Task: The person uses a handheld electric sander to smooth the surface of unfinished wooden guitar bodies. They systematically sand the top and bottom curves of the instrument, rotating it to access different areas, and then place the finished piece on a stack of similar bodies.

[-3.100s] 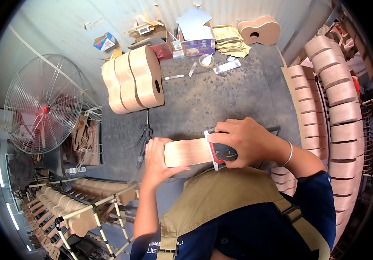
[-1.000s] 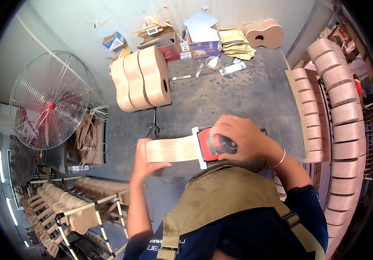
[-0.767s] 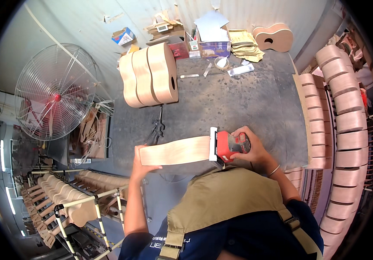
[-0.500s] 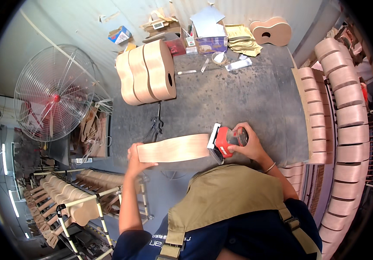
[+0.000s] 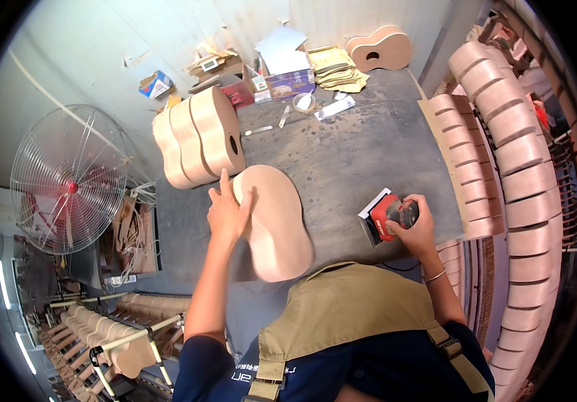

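An unfinished guitar body (image 5: 275, 228) now lies flat near the bench's front, its broad pale face up and sound hole out of sight. My left hand (image 5: 228, 208) touches its left edge with spread fingers. At the bench's right, my right hand (image 5: 414, 224) grips a red and black sander (image 5: 386, 216) with a white-edged pad, apart from the body; whether the pad rests on the bench is unclear. Three pale guitar bodies (image 5: 195, 137) stand on edge in a group at the back left, just beyond my left hand.
A wire fan (image 5: 73, 187) stands left of the dark bench (image 5: 355, 141). Boxes (image 5: 288, 82), yellow papers (image 5: 339, 67), small strips and another guitar body (image 5: 379, 48) line the back. Long rows of bodies (image 5: 523, 201) stand close on the right. A tube rack (image 5: 127, 338) of wooden parts is below left.
The guitar body has turned from lying on edge crosswise to lying face up, pointing away from me. The sander has moved right, away from it, in my right hand. My left hand has moved forward.
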Demonstrator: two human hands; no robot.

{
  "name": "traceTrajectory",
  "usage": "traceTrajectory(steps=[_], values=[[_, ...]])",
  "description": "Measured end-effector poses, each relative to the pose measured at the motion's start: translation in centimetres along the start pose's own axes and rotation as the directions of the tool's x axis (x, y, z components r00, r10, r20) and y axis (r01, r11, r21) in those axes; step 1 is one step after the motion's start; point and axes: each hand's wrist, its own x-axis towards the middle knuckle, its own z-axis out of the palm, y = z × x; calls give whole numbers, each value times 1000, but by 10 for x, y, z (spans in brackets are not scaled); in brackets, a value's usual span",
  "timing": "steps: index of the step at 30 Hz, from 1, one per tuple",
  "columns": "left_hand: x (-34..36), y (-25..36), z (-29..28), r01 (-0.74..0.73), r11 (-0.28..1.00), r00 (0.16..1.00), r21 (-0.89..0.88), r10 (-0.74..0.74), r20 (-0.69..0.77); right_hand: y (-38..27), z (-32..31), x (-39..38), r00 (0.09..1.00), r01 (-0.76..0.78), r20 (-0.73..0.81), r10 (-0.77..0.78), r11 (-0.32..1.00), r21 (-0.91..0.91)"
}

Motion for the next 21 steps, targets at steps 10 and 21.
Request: traceTrajectory(steps=[10, 21], values=[[33, -17, 11, -704, 704, 676, -98, 706, 211, 20, -49, -33, 988, -149, -70, 141, 981, -124], [-116, 23, 85, -457, 875, 872, -159, 405, -276, -49, -31, 9, 999, 4, -41, -14, 969, -246]])
